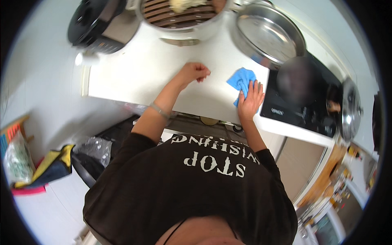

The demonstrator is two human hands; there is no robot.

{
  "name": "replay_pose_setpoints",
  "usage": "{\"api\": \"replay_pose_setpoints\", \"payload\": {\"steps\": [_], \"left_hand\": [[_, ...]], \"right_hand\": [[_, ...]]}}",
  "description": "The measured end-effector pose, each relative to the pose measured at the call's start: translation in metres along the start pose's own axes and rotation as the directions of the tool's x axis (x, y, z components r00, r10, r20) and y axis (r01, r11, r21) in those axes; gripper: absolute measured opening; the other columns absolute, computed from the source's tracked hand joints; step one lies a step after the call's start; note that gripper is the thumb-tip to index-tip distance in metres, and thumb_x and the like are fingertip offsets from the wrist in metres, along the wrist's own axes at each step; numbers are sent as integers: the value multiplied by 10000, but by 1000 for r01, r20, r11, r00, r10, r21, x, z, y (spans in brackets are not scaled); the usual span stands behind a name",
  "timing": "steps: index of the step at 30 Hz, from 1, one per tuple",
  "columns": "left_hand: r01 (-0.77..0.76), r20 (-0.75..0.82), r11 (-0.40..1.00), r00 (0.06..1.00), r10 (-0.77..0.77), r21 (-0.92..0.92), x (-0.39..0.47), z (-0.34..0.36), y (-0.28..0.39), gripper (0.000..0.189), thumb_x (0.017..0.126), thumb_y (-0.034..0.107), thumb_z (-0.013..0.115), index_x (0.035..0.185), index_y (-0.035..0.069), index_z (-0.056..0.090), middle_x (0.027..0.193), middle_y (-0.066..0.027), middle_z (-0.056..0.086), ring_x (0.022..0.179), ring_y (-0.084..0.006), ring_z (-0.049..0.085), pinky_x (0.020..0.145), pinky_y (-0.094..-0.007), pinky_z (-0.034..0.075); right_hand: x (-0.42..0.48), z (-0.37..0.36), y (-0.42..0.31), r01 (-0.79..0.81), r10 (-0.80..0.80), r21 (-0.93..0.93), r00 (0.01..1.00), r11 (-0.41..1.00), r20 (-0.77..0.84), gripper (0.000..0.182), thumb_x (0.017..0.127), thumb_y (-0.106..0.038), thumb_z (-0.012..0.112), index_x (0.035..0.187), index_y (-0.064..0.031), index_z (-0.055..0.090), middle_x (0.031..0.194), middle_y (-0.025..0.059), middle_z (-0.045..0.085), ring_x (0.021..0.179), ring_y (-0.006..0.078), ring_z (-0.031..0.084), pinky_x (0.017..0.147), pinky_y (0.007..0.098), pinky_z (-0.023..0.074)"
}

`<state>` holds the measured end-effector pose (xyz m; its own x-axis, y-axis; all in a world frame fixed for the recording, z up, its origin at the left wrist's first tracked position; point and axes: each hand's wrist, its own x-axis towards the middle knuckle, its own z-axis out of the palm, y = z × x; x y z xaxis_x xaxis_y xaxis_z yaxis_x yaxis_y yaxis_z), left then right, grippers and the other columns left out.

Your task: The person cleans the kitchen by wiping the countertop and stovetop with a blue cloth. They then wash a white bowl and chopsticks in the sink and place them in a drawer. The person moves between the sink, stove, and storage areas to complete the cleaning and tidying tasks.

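Note:
A blue cloth (242, 79) lies bunched on the white countertop (134, 73), towards its right side. My right hand (251, 99) presses on the cloth with palm down and fingers spread, just left of the black induction cooktop (294, 114). Part of the cloth is hidden beneath that hand. To the left, my left hand (195, 73) hovers at or just over the counter, its fingers curled in and nothing visible in them. Whether it touches the surface I cannot tell. A bracelet (160, 111) circles the left forearm.
Behind the hands stands a metal pot (180, 29) with a slatted rack and pale food (186, 4). A wide stainless steel pan (266, 39) sits to its right. A black appliance (98, 26) occupies the back left. A metal lid (351, 111) leans beyond the cooktop.

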<state>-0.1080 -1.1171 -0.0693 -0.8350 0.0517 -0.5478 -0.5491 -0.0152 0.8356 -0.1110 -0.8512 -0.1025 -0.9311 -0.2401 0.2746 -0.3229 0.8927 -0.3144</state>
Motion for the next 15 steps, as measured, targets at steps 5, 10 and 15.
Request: {"api": "replay_pose_setpoints", "payload": {"steps": [5,10,15], "left_hand": [[-82,-103,707,995,12,-702,-114,-66,-48,106,896,145,542,939,51,565,982,-109,603,777,-160,597,648,-238,494],[-254,-216,338,965,145,-906,-176,-111,-105,109,904,150,526,909,50,568,1070,-159,584,940,-208,595,756,-279,520],[-330,-289,249,939,187,-911,-201,-125,-115,88,902,140,526,908,55,552,1050,-142,592,911,-201,597,751,-293,519]], "right_hand": [[40,40,-81,305,-330,155,928,940,175,535,807,-179,570,1274,29,413,1374,154,357,1295,357,265,1069,491,165],[74,114,-214,545,-594,273,790,793,150,518,839,-202,526,1313,-43,391,1375,118,367,1296,306,280,1079,441,184],[84,174,-355,514,-581,389,810,764,72,543,812,-237,572,1293,-58,396,1336,135,400,1248,324,339,1035,463,246]]}}
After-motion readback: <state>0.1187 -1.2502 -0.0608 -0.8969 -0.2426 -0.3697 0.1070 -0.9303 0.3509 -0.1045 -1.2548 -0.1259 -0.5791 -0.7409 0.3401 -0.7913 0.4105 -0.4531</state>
